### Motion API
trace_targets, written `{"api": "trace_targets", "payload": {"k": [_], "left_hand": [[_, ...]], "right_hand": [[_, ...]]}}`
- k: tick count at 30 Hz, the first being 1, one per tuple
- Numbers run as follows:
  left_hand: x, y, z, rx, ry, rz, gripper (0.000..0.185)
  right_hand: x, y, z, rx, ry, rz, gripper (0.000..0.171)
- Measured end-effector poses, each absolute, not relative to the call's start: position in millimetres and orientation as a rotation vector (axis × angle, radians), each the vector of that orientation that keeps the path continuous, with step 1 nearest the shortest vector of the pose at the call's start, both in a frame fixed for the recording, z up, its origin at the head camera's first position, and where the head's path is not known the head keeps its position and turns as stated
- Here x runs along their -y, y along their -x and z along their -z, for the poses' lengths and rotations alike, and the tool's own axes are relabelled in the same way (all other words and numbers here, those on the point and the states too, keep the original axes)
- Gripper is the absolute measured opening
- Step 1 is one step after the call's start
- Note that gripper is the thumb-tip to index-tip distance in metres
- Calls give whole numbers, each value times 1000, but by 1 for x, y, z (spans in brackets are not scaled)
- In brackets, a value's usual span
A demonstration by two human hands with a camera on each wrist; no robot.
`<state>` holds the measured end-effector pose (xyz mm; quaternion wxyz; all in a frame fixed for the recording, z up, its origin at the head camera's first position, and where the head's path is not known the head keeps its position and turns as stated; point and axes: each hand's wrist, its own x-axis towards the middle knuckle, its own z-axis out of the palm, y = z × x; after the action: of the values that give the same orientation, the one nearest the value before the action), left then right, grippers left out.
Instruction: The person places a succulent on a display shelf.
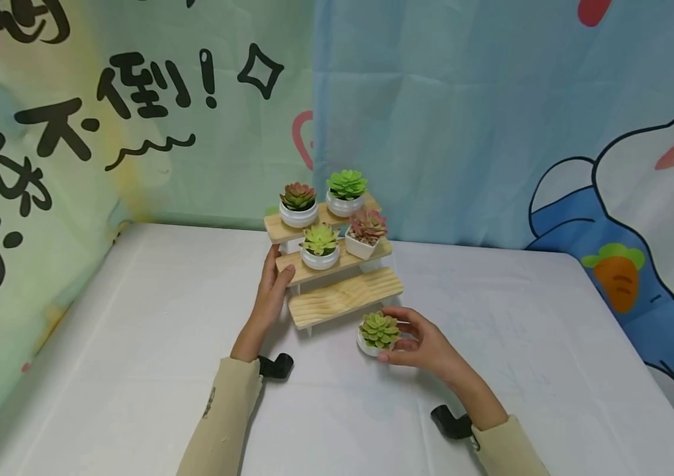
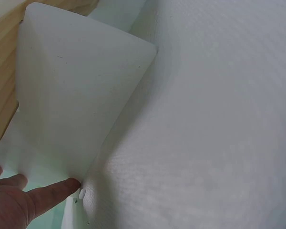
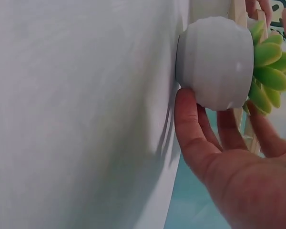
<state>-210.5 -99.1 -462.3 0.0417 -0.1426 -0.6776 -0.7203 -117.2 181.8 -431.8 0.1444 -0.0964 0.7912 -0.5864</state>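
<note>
A three-tier wooden stand point(image 1: 345, 296) stands at the middle back of the white table point(image 1: 134, 344). Its two upper shelves carry several small potted succulents, among them a red one point(image 1: 297, 203) and a green one point(image 1: 320, 246). The lowest shelf is bare. My left hand point(image 1: 271, 281) lies with straight fingers against the stand's left end, the thumb on the middle shelf. In the left wrist view its fingers point(image 2: 52, 193) touch the stand's white leg point(image 2: 71, 95). My right hand point(image 1: 409, 340) grips a green succulent in a white pot point(image 1: 378, 334) on the table just before the lowest shelf. Its fingers point(image 3: 195, 138) curl round the pot point(image 3: 214, 62).
A printed cloth backdrop point(image 1: 462, 119) hangs close behind the stand and along the left side. Black wrist mounts point(image 1: 277, 365) sit on both forearms. White tablecloth stretches to the left, right and front of the stand.
</note>
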Motion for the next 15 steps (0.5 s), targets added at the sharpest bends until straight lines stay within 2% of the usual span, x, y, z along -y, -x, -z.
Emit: {"api": "trace_targets", "payload": {"k": [15], "left_hand": [[99, 209, 461, 2094, 429, 2202, 65]], "right_hand": [[-173, 127, 432, -2332, 259, 1565, 74]]}}
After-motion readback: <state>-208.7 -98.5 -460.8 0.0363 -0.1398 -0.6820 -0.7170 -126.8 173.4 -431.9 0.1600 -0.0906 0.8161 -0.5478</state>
